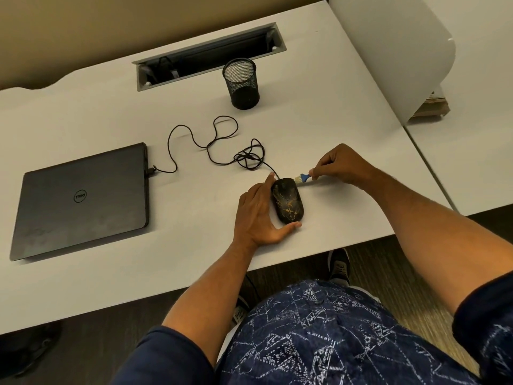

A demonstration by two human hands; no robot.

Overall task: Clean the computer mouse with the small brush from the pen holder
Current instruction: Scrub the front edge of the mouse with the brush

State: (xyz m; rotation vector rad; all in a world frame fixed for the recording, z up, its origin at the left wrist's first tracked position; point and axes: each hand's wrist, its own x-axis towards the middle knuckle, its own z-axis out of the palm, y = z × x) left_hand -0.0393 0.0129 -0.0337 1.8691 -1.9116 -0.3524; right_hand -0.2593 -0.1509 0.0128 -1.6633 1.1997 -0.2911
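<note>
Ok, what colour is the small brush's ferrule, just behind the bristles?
Blue; the brush has pale cream bristles. Head view, beside the mouse.

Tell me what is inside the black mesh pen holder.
Nothing sticks out of the pen holder; only its inner mesh wall shows through the open top. The near wall covers its floor, so something small lying there cannot be ruled out.

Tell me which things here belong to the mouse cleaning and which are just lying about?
In the job: mouse, small brush in the right hand, left hand holding the mouse, pen holder.
Lying about: closed laptop, desk cable slot.
</note>
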